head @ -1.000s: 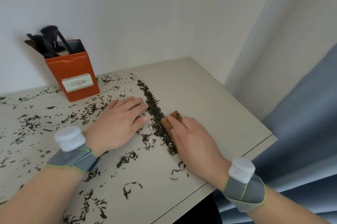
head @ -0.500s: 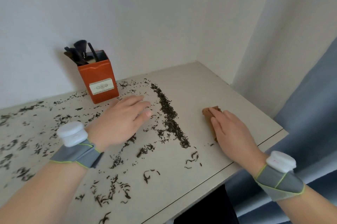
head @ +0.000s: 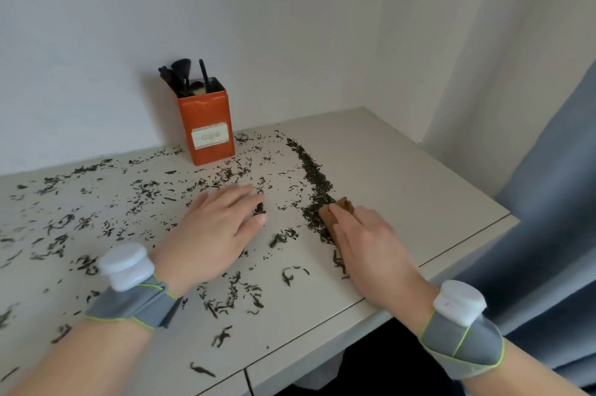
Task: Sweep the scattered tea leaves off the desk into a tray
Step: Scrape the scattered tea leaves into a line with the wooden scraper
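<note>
Near edge of worktop (head: 419,227): loose tea leaves (head: 232,299), light, dry, will scatter; push, don't pinch. Left hand (head: 213,234) flat, fingers spread on worktop. Right hand (head: 371,253) wrapped over brown scraper block (head: 338,211), edge against leaf ridge (head: 314,179). Ridge long axis near-right to far-left. Far: orange tin (head: 208,127). Tray not visible.

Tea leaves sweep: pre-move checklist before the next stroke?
1. Right hand gripping the brown brush: ok.
2. Brush against the swept line of leaves: ok.
3. Left hand flat on the desk, left of the line: ok.
4. Tray in view to receive leaves: not ok, none visible.
5. Desk left of the line swept: not ok, leaves scattered.
6. Orange tin clear of the stroke: ok.
</note>
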